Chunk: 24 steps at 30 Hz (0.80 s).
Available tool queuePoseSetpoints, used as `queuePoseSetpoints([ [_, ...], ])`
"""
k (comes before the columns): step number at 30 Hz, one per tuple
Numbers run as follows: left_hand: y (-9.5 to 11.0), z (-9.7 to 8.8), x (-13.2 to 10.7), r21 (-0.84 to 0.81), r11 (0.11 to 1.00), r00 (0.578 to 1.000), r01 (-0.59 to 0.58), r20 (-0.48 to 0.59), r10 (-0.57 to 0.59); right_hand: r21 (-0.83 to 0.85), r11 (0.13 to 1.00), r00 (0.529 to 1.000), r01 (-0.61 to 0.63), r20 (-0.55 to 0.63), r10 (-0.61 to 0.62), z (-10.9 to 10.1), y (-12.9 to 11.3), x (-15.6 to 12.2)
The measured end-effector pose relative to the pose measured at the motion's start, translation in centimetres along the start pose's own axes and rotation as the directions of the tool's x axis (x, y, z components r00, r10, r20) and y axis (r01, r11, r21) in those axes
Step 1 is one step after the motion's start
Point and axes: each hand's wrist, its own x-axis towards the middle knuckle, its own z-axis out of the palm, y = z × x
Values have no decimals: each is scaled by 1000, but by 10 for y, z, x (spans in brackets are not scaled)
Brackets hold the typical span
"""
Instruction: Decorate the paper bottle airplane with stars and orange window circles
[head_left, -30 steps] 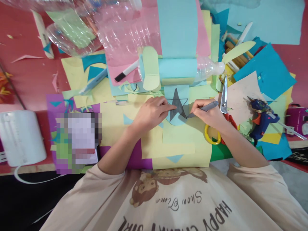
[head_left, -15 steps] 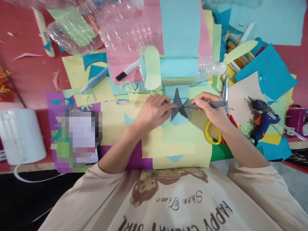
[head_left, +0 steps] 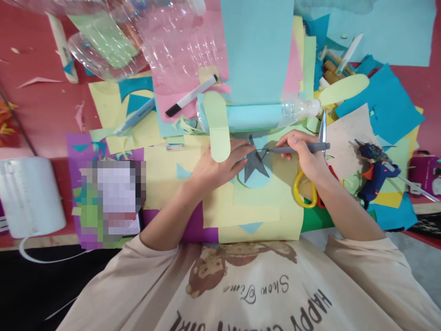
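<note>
Grey star (head_left: 255,162) mid-shading on pale-blue paper disc (head_left: 257,180), grey marker (head_left: 296,148) pinched in right hand (head_left: 303,156), left hand (head_left: 217,168) spread flat, pinning disc; next, probably steady strokes inside the outline.

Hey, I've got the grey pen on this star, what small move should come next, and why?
Probably sweep the grey pen in short strokes across the star's right-hand point. That point seems only outlined while the rest is dark. The tip, held by the right hand, sits right at it, and the left hand presses the blue paper flat beside the star.
</note>
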Motion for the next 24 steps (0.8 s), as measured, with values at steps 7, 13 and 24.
queuePoseSetpoints([
  [7,0,-1,0,-4,1000,998,8,63,-8,-23,1000,1000,-5,16,5,-1,1,0],
  [13,0,0,0,12,1000,999,-4,38,4,-45,999,990,-16,136,22,0,3,-3],
  [24,0,1,1,24,1000,999,-4,37,3,-149,989,987,16,163,8,2,4,-4],
])
